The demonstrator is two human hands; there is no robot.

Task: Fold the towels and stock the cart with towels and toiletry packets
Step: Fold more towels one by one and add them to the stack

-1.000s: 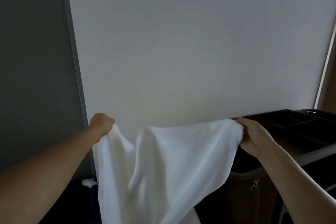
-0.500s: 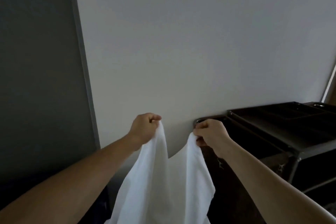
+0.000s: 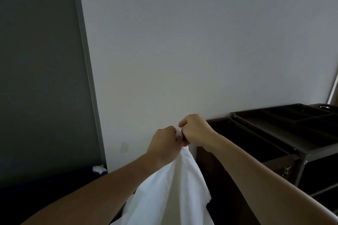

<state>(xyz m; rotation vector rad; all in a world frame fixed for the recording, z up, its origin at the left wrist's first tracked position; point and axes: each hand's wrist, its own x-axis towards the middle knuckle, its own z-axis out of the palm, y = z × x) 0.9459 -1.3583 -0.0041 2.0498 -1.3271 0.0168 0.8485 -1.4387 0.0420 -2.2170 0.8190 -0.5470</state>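
Observation:
A white towel [image 3: 175,188] hangs folded in half in front of me, its two top corners pinched together. My left hand [image 3: 164,144] and my right hand [image 3: 195,130] touch each other at chest height, both shut on those corners. The towel's lower part runs out of view at the bottom edge. To the right stands the dark cart [image 3: 300,153], with a compartmented tray [image 3: 292,115] on its top; no toiletry packets show in it.
A pale wall [image 3: 182,42] fills the view ahead, close behind my hands. A dark grey panel [image 3: 40,78] with a light frame stands on the left. Low at the left, a small white object [image 3: 99,168] rests on a dark surface.
My hands, spread wide a second ago with the towel stretched between them, have come together, bringing the two corners to meet. The towel now hangs doubled and narrow.

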